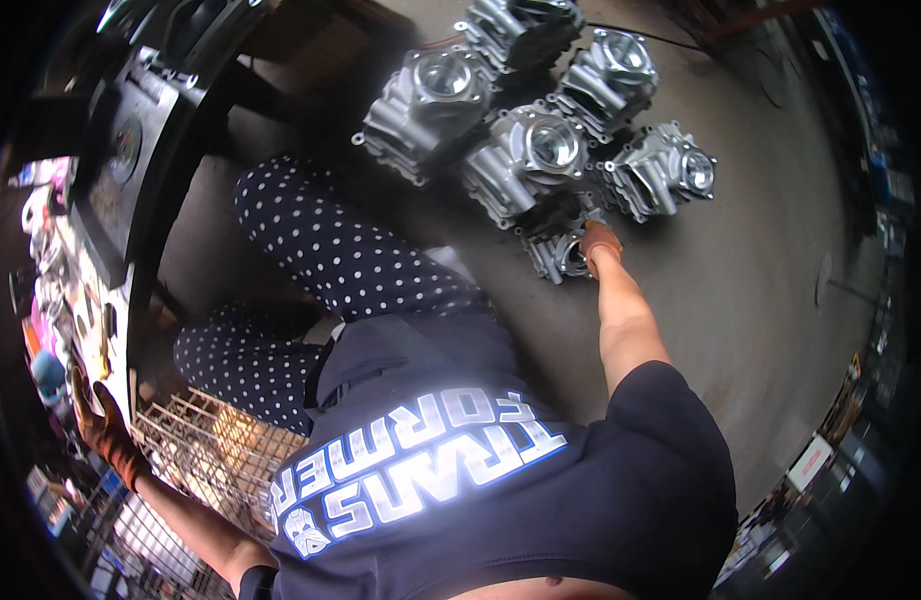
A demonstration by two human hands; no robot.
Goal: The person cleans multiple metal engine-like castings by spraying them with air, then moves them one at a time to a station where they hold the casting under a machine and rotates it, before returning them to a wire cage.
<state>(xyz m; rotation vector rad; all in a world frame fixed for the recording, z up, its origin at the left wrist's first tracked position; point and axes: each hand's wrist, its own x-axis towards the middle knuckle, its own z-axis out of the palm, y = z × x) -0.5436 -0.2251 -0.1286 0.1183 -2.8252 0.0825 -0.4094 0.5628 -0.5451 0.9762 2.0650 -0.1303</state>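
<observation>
My right hand [602,243], in an orange-brown work glove, reaches down with its fingers curled over the edge of a small silvery cast-metal housing [557,256]. That housing is the nearest of a group of similar castings on the floor. Just beyond it stands a larger housing with a round bore [526,160], and another ribbed housing [661,172] lies to its right. Off to the left, my left hand [109,430] wears the same kind of glove. Its fingers are spread beside the bench edge and hold nothing.
A dark-edged workbench [131,150] runs along my left, with a cluttered strip of objects beside it. Under my left arm is a wire mesh basket [196,440]. More housings [426,105] stand at the far side. Blurred shelving and boxes [811,462] line the right rim.
</observation>
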